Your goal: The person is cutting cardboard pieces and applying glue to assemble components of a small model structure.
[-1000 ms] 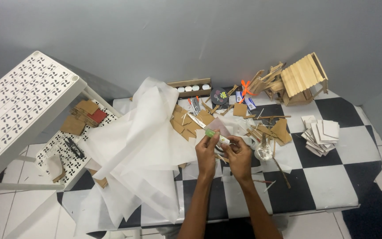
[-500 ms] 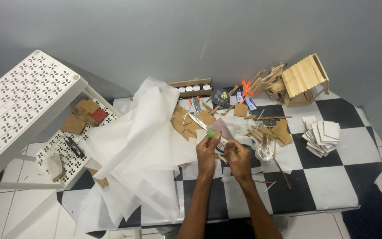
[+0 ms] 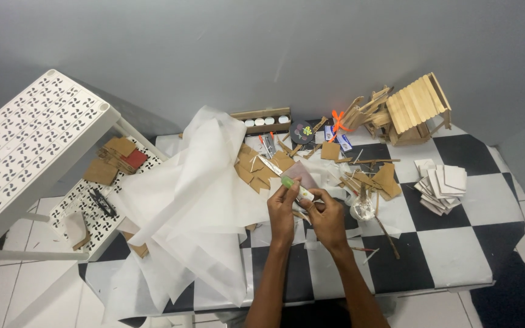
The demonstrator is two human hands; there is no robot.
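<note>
We have the left hand (image 3: 282, 209) and right hand (image 3: 326, 215) both pinched on a green-tipped knife (image 3: 291, 184), held just above the checkered bench (image 3: 445, 243). White paper (image 3: 195, 200) sits left, cardboard scraps (image 3: 259, 170) just behind.

I see two bare forearms coming up from the bottom edge, no sleeves, no watch or rings visible; my left hand (image 3: 282, 212) and right hand (image 3: 328, 220) are ungloved.
</note>
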